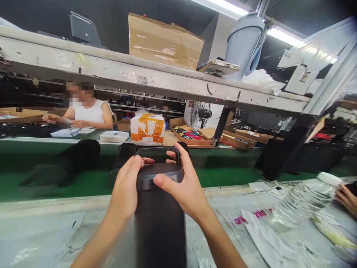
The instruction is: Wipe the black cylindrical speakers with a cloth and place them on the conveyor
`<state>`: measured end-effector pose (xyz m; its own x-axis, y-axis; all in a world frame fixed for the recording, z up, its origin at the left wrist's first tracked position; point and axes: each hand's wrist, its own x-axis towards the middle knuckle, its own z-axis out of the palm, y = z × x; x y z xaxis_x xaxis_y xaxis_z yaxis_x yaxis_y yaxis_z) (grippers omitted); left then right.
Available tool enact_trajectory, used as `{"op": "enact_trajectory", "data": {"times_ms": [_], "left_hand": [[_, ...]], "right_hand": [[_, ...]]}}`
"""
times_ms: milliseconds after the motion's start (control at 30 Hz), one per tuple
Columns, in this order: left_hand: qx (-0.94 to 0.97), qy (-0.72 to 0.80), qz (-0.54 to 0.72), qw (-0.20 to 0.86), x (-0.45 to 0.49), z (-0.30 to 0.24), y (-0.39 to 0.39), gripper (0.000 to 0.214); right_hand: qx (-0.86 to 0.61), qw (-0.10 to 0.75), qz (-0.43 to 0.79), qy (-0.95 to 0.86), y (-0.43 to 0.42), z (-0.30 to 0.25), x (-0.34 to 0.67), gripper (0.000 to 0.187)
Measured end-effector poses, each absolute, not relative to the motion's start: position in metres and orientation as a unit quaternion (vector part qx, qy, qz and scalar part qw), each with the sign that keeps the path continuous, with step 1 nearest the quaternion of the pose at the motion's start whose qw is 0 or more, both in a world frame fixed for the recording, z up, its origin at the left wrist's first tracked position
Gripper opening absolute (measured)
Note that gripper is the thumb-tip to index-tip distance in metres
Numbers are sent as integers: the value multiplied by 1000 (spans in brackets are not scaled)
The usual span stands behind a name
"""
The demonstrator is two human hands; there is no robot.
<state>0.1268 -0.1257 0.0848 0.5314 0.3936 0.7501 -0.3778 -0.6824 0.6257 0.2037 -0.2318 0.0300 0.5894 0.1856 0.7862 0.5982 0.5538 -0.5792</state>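
A tall black cylinder with a loop handle (pixel 159 227), apparently a portable speaker, stands upright in front of me. My left hand (pixel 125 186) is wrapped against the left side of its top, its fingers partly hidden behind the handle. On the right, my right hand (pixel 184 182) grips the top rim, thumb across the front edge and fingers around the handle's right post. The cylinder's lower end is cut off by the frame.
A green conveyor belt (pixel 223 173) carrying dark items runs beyond the worktable (pixel 83 223). A clear plastic bottle (pixel 304 201) and crumpled paper (pixel 267 238) lie at right, near another person's hand (pixel 347 199). Overhead, a shelf (pixel 167 80) holds a cardboard box (pixel 164 42). Someone sits opposite.
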Motion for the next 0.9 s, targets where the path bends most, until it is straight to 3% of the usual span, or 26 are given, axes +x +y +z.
{"op": "enact_trajectory", "data": {"times_ms": [100,200,367,433,500,600,733,833,900], "left_hand": [[787,20,470,400,124,89,-125,53],[788,9,457,412,127,91,-118,45],[787,2,457,414,138,91,-104,44],[790,9,457,410,137,90,-103,48],[803,27,453,387,134,89,-105,54],[825,49,450,339,124,88,-114,64],[833,-26,435,342,115,80,-117,61],[810,-60,420,404,116,59,-109,56],[783,-61,347,513,119,35,-104,58]], "right_hand": [[-431,781,-139,-430,-224,30,206,85],[-444,782,-151,-411,-220,29,206,88],[-552,680,-268,-400,-217,20,182,70],[-598,654,-248,-391,-215,13,171,78],[-633,649,-211,-365,-214,6,166,103],[-631,680,-151,-342,-216,-7,169,122],[-479,773,-134,-393,-224,-21,182,103],[-380,819,-116,-414,-228,-28,190,99],[-327,843,-85,-419,-227,-32,194,98]]}}
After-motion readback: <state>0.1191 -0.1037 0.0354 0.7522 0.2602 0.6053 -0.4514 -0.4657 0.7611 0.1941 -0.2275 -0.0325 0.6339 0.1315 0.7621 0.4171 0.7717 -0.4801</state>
